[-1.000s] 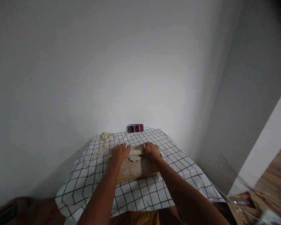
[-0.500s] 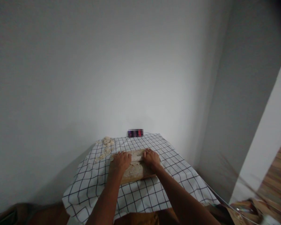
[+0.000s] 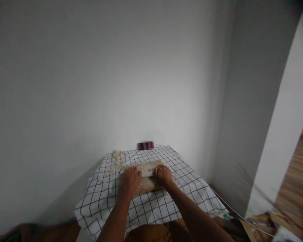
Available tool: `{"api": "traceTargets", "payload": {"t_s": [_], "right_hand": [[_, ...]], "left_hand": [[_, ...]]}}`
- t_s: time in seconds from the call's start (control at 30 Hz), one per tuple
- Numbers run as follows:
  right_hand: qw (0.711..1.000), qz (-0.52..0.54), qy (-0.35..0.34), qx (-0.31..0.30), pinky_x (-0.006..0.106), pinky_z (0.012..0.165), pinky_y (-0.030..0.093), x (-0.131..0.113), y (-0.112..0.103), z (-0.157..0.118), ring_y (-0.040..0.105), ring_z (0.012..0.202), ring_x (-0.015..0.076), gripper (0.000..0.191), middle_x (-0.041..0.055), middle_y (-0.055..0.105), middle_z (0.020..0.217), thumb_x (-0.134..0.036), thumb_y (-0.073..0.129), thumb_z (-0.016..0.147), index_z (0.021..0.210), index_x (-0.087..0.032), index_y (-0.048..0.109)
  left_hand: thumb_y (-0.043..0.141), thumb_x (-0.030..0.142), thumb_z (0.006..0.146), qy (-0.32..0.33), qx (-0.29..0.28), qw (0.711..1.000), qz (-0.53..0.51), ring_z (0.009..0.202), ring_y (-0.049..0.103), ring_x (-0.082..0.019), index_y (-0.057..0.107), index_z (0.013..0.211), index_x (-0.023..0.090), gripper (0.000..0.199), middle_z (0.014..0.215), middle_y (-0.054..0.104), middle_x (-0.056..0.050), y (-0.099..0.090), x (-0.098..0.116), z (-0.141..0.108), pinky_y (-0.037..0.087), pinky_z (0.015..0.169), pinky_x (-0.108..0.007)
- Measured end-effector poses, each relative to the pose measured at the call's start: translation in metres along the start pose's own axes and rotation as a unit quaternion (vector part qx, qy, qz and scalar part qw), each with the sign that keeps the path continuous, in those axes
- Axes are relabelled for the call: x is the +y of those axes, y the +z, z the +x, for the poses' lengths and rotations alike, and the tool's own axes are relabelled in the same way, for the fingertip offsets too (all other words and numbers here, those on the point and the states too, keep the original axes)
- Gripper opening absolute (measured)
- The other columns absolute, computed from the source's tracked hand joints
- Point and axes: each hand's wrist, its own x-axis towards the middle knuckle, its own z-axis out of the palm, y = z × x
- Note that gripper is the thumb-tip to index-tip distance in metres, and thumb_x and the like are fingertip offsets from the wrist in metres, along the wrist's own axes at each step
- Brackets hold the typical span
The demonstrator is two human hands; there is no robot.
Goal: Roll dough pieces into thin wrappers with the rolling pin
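A floury wooden board (image 3: 147, 187) lies on a table with a white checked cloth. Across it runs a pale, flour-coated roll (image 3: 147, 172); whether it is dough or a rolling pin wrapped in dough I cannot tell. My left hand (image 3: 132, 177) is closed over its left end, my right hand (image 3: 163, 174) over its right end. Both hands have bent fingers, with a short stretch of the roll showing between them. Dough scraps (image 3: 116, 161) lie beyond the board to the left.
A small dark, blurred-out object (image 3: 145, 145) stands at the table's back edge by the wall. The checked cloth (image 3: 98, 195) covers the table. A white cable (image 3: 228, 203) and cardboard clutter (image 3: 260, 225) are at the lower right.
Both hands and the roll have shifted slightly nearer to me on the board, baring more of its far part. The whole view has turned a little to the right.
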Motion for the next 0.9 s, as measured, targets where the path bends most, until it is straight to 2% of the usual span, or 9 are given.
{"api": "traceTargets", "payload": {"t_s": [0.1,0.2,0.33,0.4,0.47,0.53,0.63,0.7,0.9], "right_hand": [[1.0,0.008,0.004,-0.005,0.037,0.11,0.048,0.0,0.0,0.002,0.07,0.127,0.0275,0.045,0.0155,0.079,0.129,-0.027,0.037,0.114,0.115,-0.018,0.081],[1.0,0.024,0.01,-0.005,0.036,0.109,0.048,-0.001,-0.001,0.008,0.069,0.128,0.026,0.044,0.0143,0.077,0.134,-0.028,0.037,0.115,0.116,-0.019,0.08],[0.999,0.034,0.028,-0.015,0.035,0.105,0.051,-0.002,-0.004,0.019,0.068,0.131,0.0258,0.045,0.0134,0.076,0.137,-0.028,0.036,0.115,0.12,-0.018,0.079],[0.998,0.037,0.037,-0.022,0.035,0.103,0.052,-0.002,-0.006,0.026,0.069,0.13,0.0262,0.046,0.0132,0.076,0.138,-0.029,0.034,0.115,0.121,-0.018,0.079],[0.998,0.037,0.044,-0.035,0.036,0.102,0.053,0.0,-0.008,0.035,0.07,0.128,0.0266,0.047,0.0123,0.076,0.137,-0.03,0.033,0.115,0.12,-0.019,0.079],[0.997,0.03,0.047,-0.049,0.036,0.102,0.054,0.002,-0.009,0.047,0.07,0.128,0.0272,0.047,0.0122,0.077,0.135,-0.031,0.033,0.115,0.119,-0.02,0.079],[0.994,0.018,0.065,-0.089,0.04,0.102,0.054,0.006,-0.007,0.066,0.071,0.125,0.0285,0.049,0.0142,0.076,0.135,-0.037,0.032,0.115,0.125,-0.022,0.077],[0.99,0.017,0.074,-0.117,0.042,0.104,0.054,0.01,-0.004,0.08,0.071,0.125,0.0296,0.05,0.0152,0.075,0.137,-0.041,0.032,0.115,0.13,-0.023,0.076],[0.985,0.012,0.063,-0.162,0.049,0.106,0.053,0.019,0.008,0.113,0.068,0.133,0.0323,0.049,0.0173,0.072,0.144,-0.042,0.033,0.113,0.134,-0.022,0.073]], "left_hand": [[0.044,0.029,0.11,0.002,-0.008,1.0,-0.002,0.129,0.068,-0.031,0.078,0.117,0.016,0.038,0.13,0.078,-0.017,0.002,-0.001,0.006,0.051,0.113,-0.044],[0.048,0.026,0.107,0.033,0.0,0.999,0.0,0.125,0.069,-0.029,0.079,0.112,0.017,0.032,0.124,0.079,-0.016,0.008,-0.004,0.013,0.049,0.115,-0.043],[0.056,0.024,0.103,0.05,-0.004,0.999,0.009,0.124,0.069,-0.031,0.079,0.114,0.017,0.026,0.12,0.079,-0.017,0.018,-0.008,0.028,0.048,0.116,-0.047],[0.054,0.023,0.104,0.047,-0.023,0.999,0.011,0.128,0.068,-0.033,0.079,0.117,0.018,0.028,0.123,0.078,-0.018,0.023,-0.01,0.038,0.049,0.114,-0.05],[0.047,0.023,0.106,0.036,-0.047,0.998,0.005,0.132,0.065,-0.033,0.078,0.12,0.018,0.034,0.129,0.077,-0.017,0.028,-0.01,0.052,0.049,0.114,-0.052],[0.041,0.029,0.11,-0.005,-0.066,0.998,-0.018,0.138,0.062,-0.032,0.076,0.124,0.018,0.04,0.138,0.074,-0.017,0.032,-0.01,0.069,0.047,0.118,-0.053],[0.035,0.04,0.111,-0.065,-0.101,0.991,-0.062,0.15,0.051,-0.035,0.072,0.138,0.021,0.05,0.158,0.064,-0.015,0.036,-0.009,0.096,0.041,0.123,-0.058],[0.032,0.044,0.11,-0.08,-0.122,0.986,-0.074,0.155,0.047,-0.037,0.07,0.143,0.022,0.054,0.164,0.058,-0.015,0.04,-0.009,0.112,0.038,0.124,-0.062],[0.029,0.041,0.11,-0.07,-0.117,0.988,-0.071,0.152,0.048,-0.039,0.073,0.138,0.021,0.056,0.159,0.062,-0.016,0.055,-0.016,0.143,0.041,0.12,-0.064]]}}
